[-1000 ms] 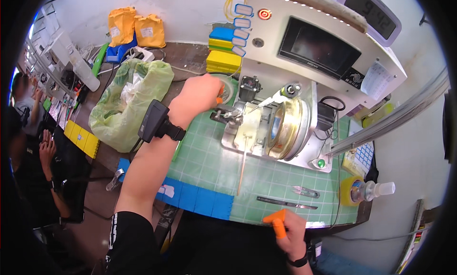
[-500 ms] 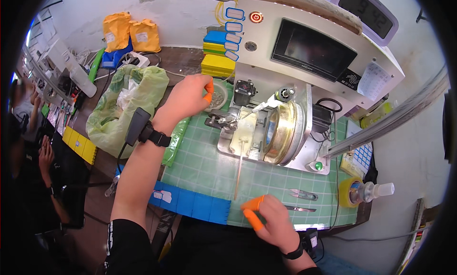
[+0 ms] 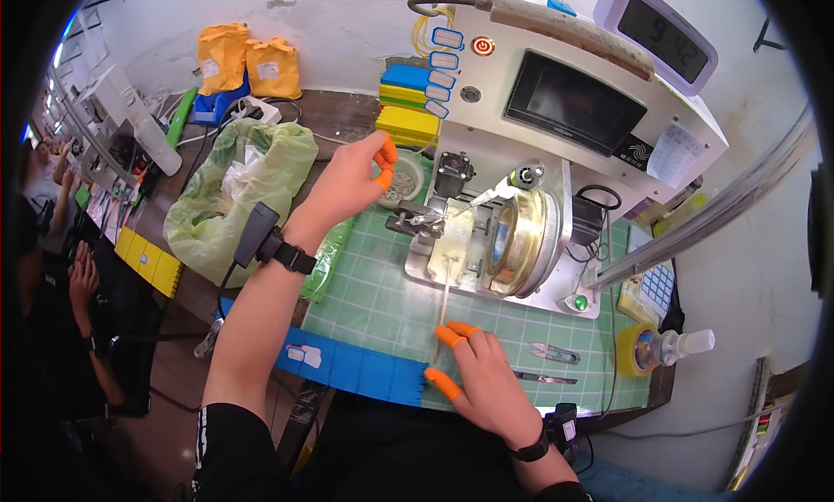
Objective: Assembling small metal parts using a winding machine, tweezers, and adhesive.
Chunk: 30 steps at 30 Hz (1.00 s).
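My left hand [image 3: 347,179], with orange finger cots, is at the near left rim of a white bowl [image 3: 408,194] holding small silvery pieces. Its fingers are curled in; whatever they may hold is too small to make out. Over the green cutting mat, my right hand [image 3: 488,382] wears orange cots too, its thumb and fingers apart. The lower end of a thin pale stick [image 3: 446,304] lies by those fingertips. This stick runs up to a cream block [image 3: 452,246] on a bench machine [image 3: 556,299], beside a small metal clamp [image 3: 415,219] and a brass-coloured wheel [image 3: 512,241].
Thread snips [image 3: 554,353] and a slim metal tool [image 3: 546,378] lie right of my right hand. A bin with a green bag [image 3: 195,232] stands left, a blue strip [image 3: 356,368] along the front edge. Tape and a bottle [image 3: 673,350] are at right. Other people sit far left.
My right hand has shifted slightly left and up to the stick's end, its fingers stretching forward. My left hand stays by the bowl. The whole view has shifted a little.
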Each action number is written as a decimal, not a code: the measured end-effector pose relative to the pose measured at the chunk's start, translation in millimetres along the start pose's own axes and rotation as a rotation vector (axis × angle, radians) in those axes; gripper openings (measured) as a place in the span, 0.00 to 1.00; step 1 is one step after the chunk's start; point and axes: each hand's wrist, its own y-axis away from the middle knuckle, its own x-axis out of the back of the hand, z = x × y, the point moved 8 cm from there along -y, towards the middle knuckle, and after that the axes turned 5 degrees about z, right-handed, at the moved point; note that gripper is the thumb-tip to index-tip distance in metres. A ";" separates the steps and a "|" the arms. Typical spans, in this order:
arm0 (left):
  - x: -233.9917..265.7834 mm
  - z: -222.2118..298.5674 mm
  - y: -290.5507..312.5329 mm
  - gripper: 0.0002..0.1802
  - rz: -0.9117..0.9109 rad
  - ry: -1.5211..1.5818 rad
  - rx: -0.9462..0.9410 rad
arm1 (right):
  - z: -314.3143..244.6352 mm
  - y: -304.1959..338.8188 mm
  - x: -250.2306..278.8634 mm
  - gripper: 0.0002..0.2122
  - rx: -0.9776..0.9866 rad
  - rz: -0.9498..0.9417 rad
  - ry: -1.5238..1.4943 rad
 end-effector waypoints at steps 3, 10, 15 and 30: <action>-0.4 3.3 -0.5 0.11 -0.006 -0.012 -0.039 | 0.2 -1.5 0.4 0.27 0.007 0.015 -0.006; -7.4 -3.5 -0.2 0.13 -0.049 -0.040 -0.022 | 4.6 -4.1 -4.4 0.26 0.034 0.011 -0.040; -5.3 -3.5 -1.8 0.14 -0.023 0.003 0.001 | 5.1 -4.7 -6.2 0.25 0.102 0.075 -0.119; -6.0 0.3 -4.9 0.10 -0.020 0.002 0.024 | 15.6 -8.3 -12.6 0.24 0.102 0.111 -0.158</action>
